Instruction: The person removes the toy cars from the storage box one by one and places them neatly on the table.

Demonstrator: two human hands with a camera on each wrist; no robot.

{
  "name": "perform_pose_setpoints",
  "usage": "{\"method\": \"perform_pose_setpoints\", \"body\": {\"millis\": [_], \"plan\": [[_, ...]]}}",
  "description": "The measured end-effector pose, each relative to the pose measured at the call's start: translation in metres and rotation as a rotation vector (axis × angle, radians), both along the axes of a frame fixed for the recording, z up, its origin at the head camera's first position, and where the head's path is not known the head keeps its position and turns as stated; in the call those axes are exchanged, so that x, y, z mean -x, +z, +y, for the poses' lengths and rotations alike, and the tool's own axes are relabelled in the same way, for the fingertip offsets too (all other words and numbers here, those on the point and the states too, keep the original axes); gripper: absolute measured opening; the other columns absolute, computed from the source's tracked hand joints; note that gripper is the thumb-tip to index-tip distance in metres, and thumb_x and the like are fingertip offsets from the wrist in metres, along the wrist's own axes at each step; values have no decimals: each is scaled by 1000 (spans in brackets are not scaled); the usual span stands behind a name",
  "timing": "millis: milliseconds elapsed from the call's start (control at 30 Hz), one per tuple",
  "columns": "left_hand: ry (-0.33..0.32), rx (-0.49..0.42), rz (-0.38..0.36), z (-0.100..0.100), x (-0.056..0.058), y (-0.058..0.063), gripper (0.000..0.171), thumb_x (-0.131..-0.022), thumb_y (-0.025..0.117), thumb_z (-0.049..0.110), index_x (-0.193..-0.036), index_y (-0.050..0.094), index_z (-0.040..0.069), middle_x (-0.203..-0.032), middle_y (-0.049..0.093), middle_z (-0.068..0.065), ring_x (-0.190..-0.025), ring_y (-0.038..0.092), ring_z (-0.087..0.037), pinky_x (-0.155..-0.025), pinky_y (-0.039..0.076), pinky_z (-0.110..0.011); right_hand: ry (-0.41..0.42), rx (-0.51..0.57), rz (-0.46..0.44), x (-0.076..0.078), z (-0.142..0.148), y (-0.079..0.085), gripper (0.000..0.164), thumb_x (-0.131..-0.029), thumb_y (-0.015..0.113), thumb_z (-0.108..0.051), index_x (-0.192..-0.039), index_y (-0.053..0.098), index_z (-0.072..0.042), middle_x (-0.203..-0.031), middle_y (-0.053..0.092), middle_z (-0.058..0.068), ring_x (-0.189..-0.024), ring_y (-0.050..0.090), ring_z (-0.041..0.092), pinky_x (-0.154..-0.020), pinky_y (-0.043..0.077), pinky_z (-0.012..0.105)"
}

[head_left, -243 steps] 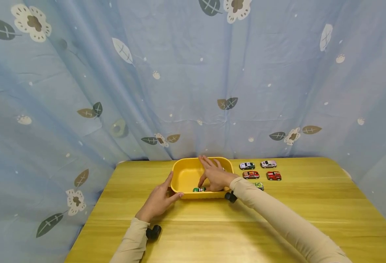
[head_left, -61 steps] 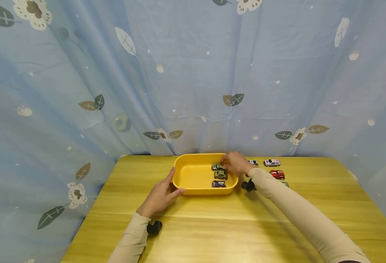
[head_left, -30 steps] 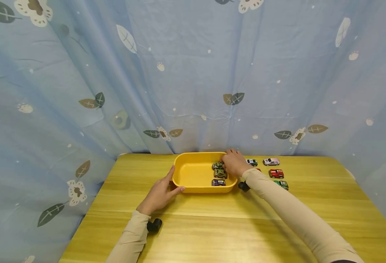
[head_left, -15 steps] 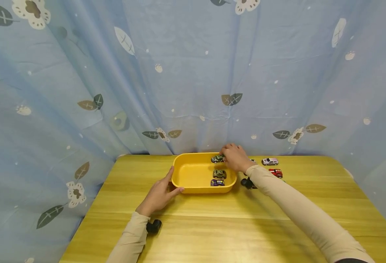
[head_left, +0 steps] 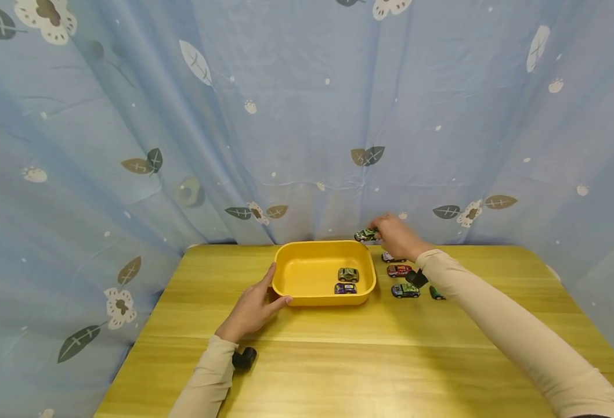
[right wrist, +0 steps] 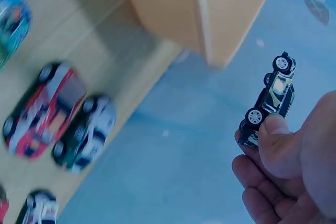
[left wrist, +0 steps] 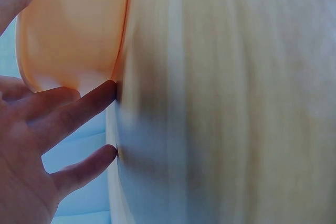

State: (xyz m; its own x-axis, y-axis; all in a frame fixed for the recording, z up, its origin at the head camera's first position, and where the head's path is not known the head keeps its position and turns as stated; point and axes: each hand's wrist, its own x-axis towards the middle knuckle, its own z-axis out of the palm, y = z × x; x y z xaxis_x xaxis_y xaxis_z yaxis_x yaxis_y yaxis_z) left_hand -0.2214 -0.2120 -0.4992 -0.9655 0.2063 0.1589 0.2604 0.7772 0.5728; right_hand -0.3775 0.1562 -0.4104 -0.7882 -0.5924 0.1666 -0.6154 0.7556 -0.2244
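Near the far edge of the counter [head_left: 312,371], as seen in the head view, a yellow box [head_left: 322,301] stands before a blue curtain [head_left: 286,116]. The left hand [head_left: 249,313] rests at the box's near left corner, thumb against the near wall. The right hand [head_left: 397,237] holds a green car [head_left: 365,235] by the box's far right corner. An olive car [head_left: 348,274] and a purple car [head_left: 346,288] sit inside, toward the right end. Right of the box are a red car [head_left: 398,270] and a patterned car [head_left: 405,290].

Left wrist view: the fingers are spread and nearly straight, touching the box.

Right wrist view: thumb and fingers pinch one end of the green car, clear of the box; its wheels are visible.
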Motion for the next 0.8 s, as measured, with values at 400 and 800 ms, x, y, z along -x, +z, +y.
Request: {"method": "perform_pose_setpoints", "body": {"millis": [400, 800], "plan": [[-10, -2, -10, -2, 1, 0, 100, -101, 70, 51, -171, 13, 9, -146, 64, -22, -126, 70, -31, -110, 52, -52, -46, -60, -32, 2, 61, 15, 29, -100, 62, 9, -128, 68, 9, -127, 70, 28, -125, 60, 52, -105, 52, 62], [-5, -1, -21, 0, -1, 2, 99, -101, 70, 50, -171, 15, 7, -144, 65, -23, -123, 71, -31, -109, 53, -52, -125, -109, -17, -6, 145, 4, 27, -99, 60, 10, -124, 69, 12, -117, 72, 30, -109, 67, 52, -94, 56, 63]]}}
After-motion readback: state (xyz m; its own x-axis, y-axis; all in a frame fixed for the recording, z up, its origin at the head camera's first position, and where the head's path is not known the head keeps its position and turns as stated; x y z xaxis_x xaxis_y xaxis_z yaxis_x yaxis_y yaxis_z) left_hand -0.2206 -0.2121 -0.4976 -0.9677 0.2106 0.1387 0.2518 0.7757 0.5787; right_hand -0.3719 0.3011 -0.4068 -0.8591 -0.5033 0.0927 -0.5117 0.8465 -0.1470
